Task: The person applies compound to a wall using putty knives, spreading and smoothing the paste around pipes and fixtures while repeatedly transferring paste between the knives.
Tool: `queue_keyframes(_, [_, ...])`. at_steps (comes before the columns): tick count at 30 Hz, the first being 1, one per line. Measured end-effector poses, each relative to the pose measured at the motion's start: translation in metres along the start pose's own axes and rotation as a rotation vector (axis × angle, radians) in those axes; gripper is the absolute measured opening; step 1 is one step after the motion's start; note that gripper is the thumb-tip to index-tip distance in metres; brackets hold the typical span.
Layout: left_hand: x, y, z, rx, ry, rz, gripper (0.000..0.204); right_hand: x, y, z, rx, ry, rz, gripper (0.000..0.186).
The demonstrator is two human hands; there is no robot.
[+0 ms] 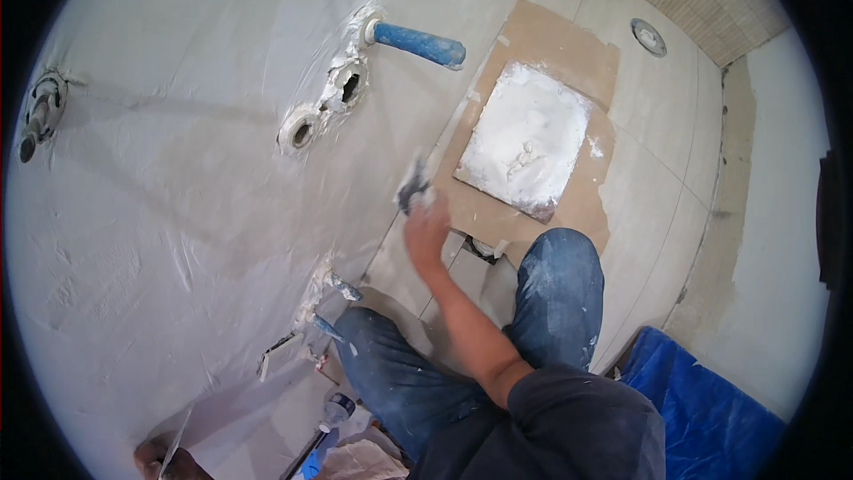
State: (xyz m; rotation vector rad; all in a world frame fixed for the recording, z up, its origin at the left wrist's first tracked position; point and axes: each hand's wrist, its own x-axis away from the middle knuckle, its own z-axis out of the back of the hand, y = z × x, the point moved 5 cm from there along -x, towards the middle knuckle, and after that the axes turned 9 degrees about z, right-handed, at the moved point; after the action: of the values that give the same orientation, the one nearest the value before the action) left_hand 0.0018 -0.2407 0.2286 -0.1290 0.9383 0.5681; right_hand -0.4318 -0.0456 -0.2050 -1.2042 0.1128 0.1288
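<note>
My right hand (pixel 428 231) is closed around a putty knife (pixel 412 191) smeared with white paste, its outline blurred. It is beside the foot of the freshly coated wall (pixel 222 187), left of a flat board (pixel 549 207). A thick heap of white plaster (pixel 524 138) covers the board, which lies on brown paper (pixel 577 49). At the lower left edge, my left hand (pixel 169 460) is closed near the wall, partly cut off and in shadow. A thin pale edge rises from its fingers, too little shown to name.
A blue pipe (pixel 418 44) juts from the wall above two holes (pixel 302 132). More pipe stubs (pixel 333 298) stick out low, and a fitting (pixel 43 111) sits far left. A round drain (pixel 649 37), a bottle (pixel 338 411) and blue sheeting (pixel 697 404) are on the floor.
</note>
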Motion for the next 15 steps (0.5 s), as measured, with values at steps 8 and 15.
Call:
queue_keyframes(8, [-0.003, 0.011, -0.005, 0.011, -0.039, -0.060, 0.056, -0.144, 0.145, -0.047, 0.115, 0.012, -0.414, 0.042])
queue_keyframes(15, [-0.004, 0.011, -0.005, 0.124, 0.030, -0.127, 0.049, -0.203, 0.172, -0.076, 0.042, -0.172, -0.490, 0.043])
